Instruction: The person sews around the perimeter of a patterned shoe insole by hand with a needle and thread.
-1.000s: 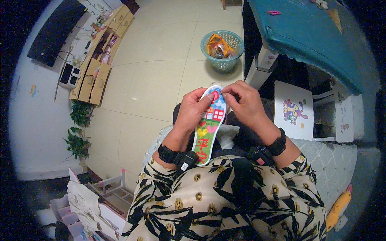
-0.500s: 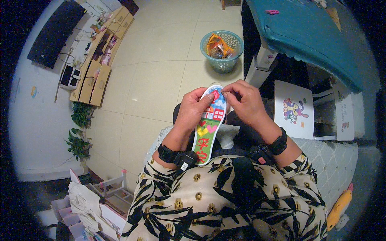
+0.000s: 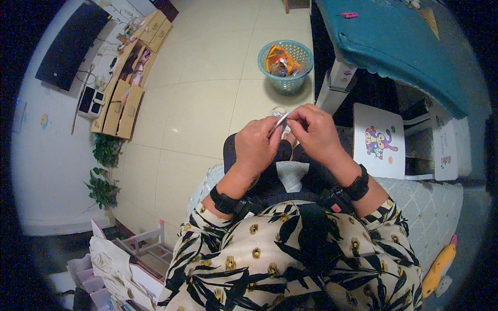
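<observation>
While your left hand holds the thin insole almost edge-on in front of you, your right hand meets its upper end with a narrow grip; I cannot tell what is between those fingertips. Probably the hands are so close because such a thin piece needs support from both. The basket stands apart on the floor.

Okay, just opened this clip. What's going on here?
A person in a leaf-patterned top is handling a thin insole with both hands. The left hand grips it, while the right hand is at its far end; whether it pinches anything small is too fine to make out. The insole has been tipped nearly edge-on since a moment ago, hiding its colourful face. A teal basket stands beyond.
</observation>
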Available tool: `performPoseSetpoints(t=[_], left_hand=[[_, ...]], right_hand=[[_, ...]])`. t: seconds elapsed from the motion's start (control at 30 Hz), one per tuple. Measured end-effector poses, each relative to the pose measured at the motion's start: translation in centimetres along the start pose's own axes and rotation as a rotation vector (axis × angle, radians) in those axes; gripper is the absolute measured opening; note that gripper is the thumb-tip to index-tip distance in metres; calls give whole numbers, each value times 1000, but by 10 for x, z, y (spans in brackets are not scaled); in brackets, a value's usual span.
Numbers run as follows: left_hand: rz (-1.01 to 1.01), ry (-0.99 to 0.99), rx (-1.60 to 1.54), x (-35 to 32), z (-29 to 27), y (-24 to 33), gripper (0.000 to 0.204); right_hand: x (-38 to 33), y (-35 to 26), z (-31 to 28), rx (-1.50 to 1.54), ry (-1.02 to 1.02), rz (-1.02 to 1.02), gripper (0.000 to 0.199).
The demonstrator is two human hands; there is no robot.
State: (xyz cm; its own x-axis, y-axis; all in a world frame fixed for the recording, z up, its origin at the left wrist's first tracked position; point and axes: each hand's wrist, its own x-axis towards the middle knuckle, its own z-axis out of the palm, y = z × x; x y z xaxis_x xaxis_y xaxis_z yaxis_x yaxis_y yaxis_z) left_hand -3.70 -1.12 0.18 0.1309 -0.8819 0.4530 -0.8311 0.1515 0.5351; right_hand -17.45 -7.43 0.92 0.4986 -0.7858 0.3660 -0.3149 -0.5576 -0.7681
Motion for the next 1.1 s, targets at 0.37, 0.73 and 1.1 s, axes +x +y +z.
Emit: performPoseSetpoints(t=[0.37,0.73,1.1], left_hand=[[55,-112,-306,-2,-2,-9,8],[160,-219,-452,-2,-1,-8,10],[-488,-40,-723,-4,-25,-49,17]], right_hand=[[-4,31,-5,743,-289,546,16],[-11,34,1,1544,-12,695,7],[-67,188,-69,1243,565,646,6]])
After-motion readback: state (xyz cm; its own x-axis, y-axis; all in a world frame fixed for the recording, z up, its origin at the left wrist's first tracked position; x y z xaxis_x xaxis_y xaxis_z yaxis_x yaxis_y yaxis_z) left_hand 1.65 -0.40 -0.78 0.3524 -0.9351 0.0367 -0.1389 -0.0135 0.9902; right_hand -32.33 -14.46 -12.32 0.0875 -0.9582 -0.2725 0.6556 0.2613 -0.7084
